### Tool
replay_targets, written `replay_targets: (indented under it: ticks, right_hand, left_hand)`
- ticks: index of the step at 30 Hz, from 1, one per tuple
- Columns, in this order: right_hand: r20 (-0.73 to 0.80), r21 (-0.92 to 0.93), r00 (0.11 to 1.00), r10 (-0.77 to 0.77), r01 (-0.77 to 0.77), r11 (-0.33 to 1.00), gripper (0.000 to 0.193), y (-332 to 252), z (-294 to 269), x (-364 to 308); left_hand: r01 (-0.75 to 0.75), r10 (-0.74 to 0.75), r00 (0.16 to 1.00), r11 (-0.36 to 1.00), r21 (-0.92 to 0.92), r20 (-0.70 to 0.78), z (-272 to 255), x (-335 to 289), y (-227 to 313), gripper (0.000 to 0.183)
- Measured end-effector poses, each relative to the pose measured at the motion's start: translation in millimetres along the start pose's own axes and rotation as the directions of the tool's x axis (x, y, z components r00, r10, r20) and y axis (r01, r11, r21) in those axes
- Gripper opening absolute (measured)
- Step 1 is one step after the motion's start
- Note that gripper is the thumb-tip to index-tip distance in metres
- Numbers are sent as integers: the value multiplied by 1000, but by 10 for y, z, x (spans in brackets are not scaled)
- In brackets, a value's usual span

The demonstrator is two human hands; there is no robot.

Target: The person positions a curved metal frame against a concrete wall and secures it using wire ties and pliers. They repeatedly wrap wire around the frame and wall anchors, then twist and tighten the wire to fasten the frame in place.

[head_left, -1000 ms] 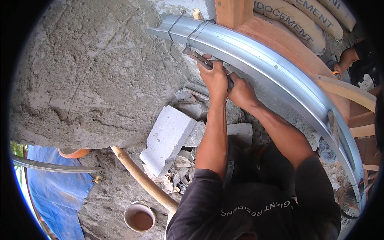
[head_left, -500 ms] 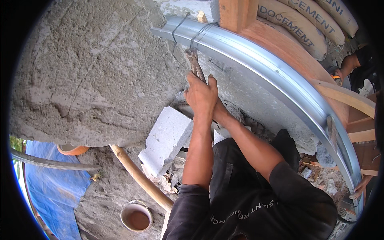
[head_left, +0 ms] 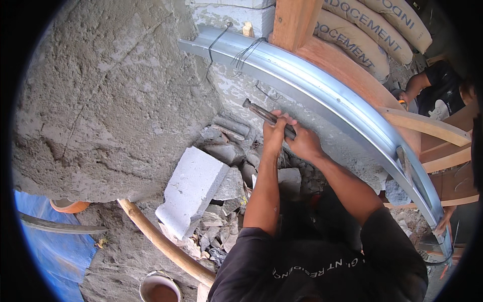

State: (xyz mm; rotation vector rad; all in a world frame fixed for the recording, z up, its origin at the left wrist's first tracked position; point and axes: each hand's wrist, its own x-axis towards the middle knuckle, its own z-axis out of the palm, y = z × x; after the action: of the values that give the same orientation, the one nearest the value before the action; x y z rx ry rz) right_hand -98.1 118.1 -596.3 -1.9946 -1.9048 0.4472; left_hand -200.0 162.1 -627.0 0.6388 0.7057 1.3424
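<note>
A pair of pincers [head_left: 261,111] is gripped between both of my hands, its jaws up and to the left. My left hand [head_left: 273,133] wraps round the middle of the handles. Close against it, my right hand [head_left: 305,143] is closed about the handle ends. Beyond the jaws runs a long curved metal channel [head_left: 322,84]. Dark tie wire [head_left: 245,53] loops over the channel, its ends hanging loose, and the pincers are apart from it. Farther left, a second wire [head_left: 215,45] crosses the channel near its end.
A rough cement wall [head_left: 100,100] rises at left. Below me lie a pale block [head_left: 193,189], rubble [head_left: 221,221], a wooden pole [head_left: 161,241] and a bucket [head_left: 160,289]. Curved timber [head_left: 347,68] backs the channel, with cement bags [head_left: 362,30] behind. Another person's hand [head_left: 443,221] touches the channel's right end.
The pincers have come off the tie wire and moved down toward me. My right hand now shows beside the left on the handles. The view has shifted somewhat.
</note>
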Motion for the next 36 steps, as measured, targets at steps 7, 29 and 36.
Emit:
replay_targets:
  ticks: [7, 29, 36]
  right_hand:
    - [197, 335, 974, 115, -177, 925, 43, 458, 398, -670]
    - [409, 631, 912, 21, -300, 715, 34, 547, 429, -923]
    - [424, 607, 905, 16, -297, 737, 35, 452, 437, -863]
  left_hand:
    - [-419, 684, 708, 610, 673, -178, -342, -110, 1157, 36]
    - [-302, 536, 397, -690, 658, 745, 1031, 463, 2573, 34]
    - [-525, 828, 552, 255, 812, 97, 268, 6, 1561, 44]
